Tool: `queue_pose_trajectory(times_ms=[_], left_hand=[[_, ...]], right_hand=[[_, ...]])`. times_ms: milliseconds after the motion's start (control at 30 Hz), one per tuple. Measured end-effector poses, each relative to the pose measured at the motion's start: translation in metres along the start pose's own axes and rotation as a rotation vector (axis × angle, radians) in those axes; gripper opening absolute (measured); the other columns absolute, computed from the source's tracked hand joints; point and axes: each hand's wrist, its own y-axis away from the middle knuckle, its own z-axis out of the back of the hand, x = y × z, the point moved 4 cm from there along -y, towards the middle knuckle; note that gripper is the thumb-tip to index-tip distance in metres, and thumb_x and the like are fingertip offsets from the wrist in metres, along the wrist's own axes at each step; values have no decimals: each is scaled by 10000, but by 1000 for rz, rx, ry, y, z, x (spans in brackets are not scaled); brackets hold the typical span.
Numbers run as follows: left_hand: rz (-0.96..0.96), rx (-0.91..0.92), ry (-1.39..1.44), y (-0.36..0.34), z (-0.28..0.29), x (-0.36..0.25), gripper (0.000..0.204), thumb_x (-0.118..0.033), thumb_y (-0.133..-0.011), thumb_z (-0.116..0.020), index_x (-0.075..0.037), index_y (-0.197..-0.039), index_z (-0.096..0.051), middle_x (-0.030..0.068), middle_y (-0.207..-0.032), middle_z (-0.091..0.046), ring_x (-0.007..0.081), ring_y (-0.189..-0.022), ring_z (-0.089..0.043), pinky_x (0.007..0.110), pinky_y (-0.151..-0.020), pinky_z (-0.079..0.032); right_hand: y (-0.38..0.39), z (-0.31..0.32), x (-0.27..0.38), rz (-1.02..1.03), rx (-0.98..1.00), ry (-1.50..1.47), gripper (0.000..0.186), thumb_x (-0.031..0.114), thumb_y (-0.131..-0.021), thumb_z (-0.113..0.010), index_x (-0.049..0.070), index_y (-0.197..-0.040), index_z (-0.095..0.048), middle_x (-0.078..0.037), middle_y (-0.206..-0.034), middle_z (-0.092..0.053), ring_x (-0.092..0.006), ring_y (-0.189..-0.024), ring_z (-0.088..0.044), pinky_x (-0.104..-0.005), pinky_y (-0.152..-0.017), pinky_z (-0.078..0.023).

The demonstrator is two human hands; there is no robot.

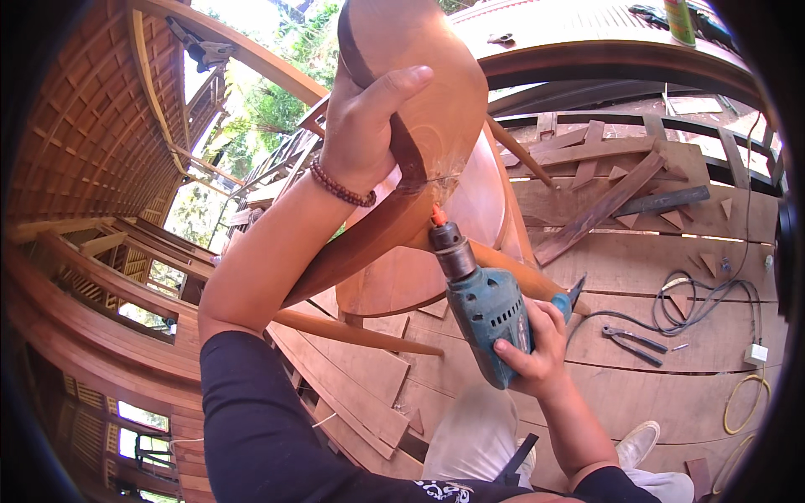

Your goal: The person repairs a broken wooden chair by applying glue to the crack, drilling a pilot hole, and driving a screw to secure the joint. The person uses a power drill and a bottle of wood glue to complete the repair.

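Note:
My left hand [360,126], fingers wrapped round, grips the curved top board [453,75] of a wooden chair, whose seat [377,293] and tapered legs show beneath. Below the grip, the board meets a curved frame piece [335,251] at a joint with a rough, pale patch. My right hand [537,352] holds a teal corded drill [482,310], pointed up at that joint. An orange bit [438,215] sits in its chuck, at or very near the wood; I cannot tell if it touches.
Pliers [633,339], looped cables [696,298] and a white plug block [755,354] lie on the plank floor at right. Offcuts [599,205] are scattered behind them. A green can [679,21] stands on a raised curved surface at top right. Curved timber structures [101,101] fill the left.

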Motion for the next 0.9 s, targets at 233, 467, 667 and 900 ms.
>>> queue_pose_trajectory(times_ms=[233,467,667,900], left_hand=[[124,-96,34,11,-3,2,387,-41,-858,-549,21,-1238,-513,148,-1139,-606,285,-1067,-618,425,-940,-512],[229,-211,66,15,17,5,367,-94,-826,-576,39,-1168,-557,160,-1135,-621,295,-1036,-618,423,-945,-486],[101,-208,-20,13,0,3,380,-103,-825,-573,39,-1177,-557,157,-1126,-624,294,-1054,-607,422,-946,-485],[125,-207,-71,16,0,1,406,-113,-818,-571,41,-1193,-550,154,-1125,-622,294,-1051,-607,423,-949,-482]], right_hand=[[0,-3,-6,-26,-50,-32,476,278,-683,-799,338,-1123,-625,-213,-1178,-615,-317,-1031,-630,-462,-839,-475],[-1,-9,-10,-39,-99,-127,434,250,-726,-754,367,-1124,-624,-214,-1119,-639,-284,-857,-640,-386,-730,-463],[0,-7,-13,-21,-85,-115,438,211,-760,-720,406,-1139,-618,-197,-1125,-633,-266,-867,-641,-355,-725,-447],[-1,-6,-13,-33,-71,-101,472,211,-760,-719,418,-1168,-602,-182,-1126,-628,-252,-851,-633,-346,-716,-444]])
